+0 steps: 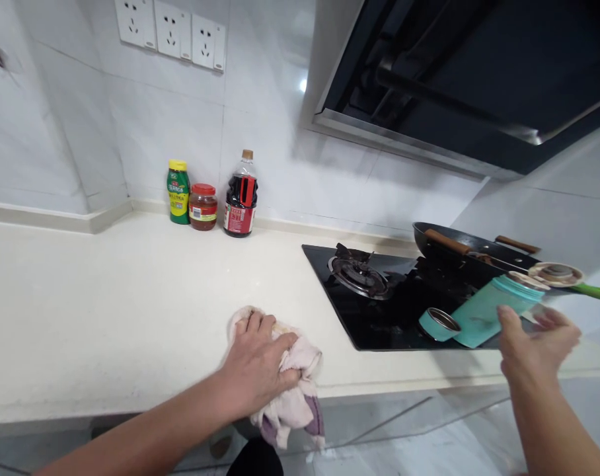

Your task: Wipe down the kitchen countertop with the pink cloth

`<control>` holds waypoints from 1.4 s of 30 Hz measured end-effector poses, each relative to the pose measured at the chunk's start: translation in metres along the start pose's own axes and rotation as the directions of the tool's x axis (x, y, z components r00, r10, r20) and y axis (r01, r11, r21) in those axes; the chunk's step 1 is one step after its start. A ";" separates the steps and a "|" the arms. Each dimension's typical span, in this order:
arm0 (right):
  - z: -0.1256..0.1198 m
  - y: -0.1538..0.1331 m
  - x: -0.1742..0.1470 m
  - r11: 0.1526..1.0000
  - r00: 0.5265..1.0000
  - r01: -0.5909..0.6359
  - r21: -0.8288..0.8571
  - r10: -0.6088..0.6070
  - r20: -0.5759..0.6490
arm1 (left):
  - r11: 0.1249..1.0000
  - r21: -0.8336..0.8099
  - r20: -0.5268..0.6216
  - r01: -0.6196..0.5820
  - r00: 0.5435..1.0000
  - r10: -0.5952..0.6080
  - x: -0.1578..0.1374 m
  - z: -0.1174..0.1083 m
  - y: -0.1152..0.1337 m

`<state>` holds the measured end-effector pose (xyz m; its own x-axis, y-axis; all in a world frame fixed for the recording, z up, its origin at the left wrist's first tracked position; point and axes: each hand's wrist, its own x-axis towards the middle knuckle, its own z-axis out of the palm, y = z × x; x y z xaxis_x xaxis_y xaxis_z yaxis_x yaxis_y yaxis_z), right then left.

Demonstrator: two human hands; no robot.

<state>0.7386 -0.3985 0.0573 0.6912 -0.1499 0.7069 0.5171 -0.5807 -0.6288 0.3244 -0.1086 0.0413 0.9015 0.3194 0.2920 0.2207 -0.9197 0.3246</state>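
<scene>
My left hand [260,360] presses down on a crumpled pinkish-white cloth [293,396] at the counter's front edge, fingers curled over it. Part of the cloth, with purple patches, hangs past the edge. At the right, my right hand [538,340] is held up beside a teal canister [498,307], thumb and fingers apart, nothing in its grasp. The thumb overlaps the canister's side; whether they touch I cannot tell. A short teal cup-like lid [439,324] lies on the black stove [394,334] to the canister's left.
Behind the canister sits a wok [429,238] with wooden handles; a green-handled utensil [595,291] sticks out right. A burner [359,274] is left of it. Against the wall stand a green bottle [179,195], a red-lidded jar [203,208] and a dark sauce bottle [240,198]. A range hood [429,149] overhangs.
</scene>
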 end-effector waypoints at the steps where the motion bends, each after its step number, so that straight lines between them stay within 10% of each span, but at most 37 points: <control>1: -0.006 -0.020 -0.019 0.998 1.000 -0.007 0.064 0.007 -0.001 | 1.000 0.010 0.006 -0.009 1.000 0.009 0.006 0.003 0.004; 4: -0.016 -0.098 -0.093 0.921 0.931 0.150 0.358 -0.254 0.263 | 0.998 0.010 0.017 -0.055 0.998 0.055 0.024 0.009 0.018; 10: 0.002 -0.209 -0.221 0.654 0.332 0.250 0.714 -0.751 0.571 | 0.990 -0.034 0.026 -0.135 0.990 0.136 0.014 -0.010 0.016; 13: 0.009 -0.216 -0.245 0.647 0.195 0.406 0.645 -0.751 0.631 | 0.988 -0.042 0.043 -0.149 0.988 0.150 -0.022 -0.028 -0.023; 22: -0.032 -0.199 -0.254 0.539 0.220 0.642 0.546 -0.811 0.542 | 0.975 -0.017 -0.332 0.223 0.918 -0.216 -0.105 -0.052 -0.159; 28: -0.041 -0.069 -0.213 0.477 0.342 0.779 0.407 -0.867 0.362 | 0.979 -0.047 -0.382 0.199 0.902 -0.201 -0.120 -0.048 -0.171; 33: -0.041 0.027 -0.142 0.607 0.480 0.776 0.173 -0.745 0.463 | 0.979 -0.004 -0.327 0.202 0.925 -0.192 -0.118 -0.050 -0.168; 37: -0.046 0.029 -0.119 0.632 0.512 0.770 0.084 -0.691 0.510 | 0.965 -0.085 -0.308 0.247 0.915 -0.261 -0.118 -0.053 -0.163; 42: -0.049 -0.027 -0.155 0.589 0.438 0.802 0.100 -0.694 0.571 | 0.979 -0.078 -0.308 0.186 0.930 -0.201 -0.119 -0.049 -0.156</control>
<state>0.5927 -0.3990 -0.0196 0.2322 0.7942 0.5615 0.9094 -0.3821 0.1643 0.1643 0.0078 0.0003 0.6796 0.5520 0.4831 0.3543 -0.8237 0.4427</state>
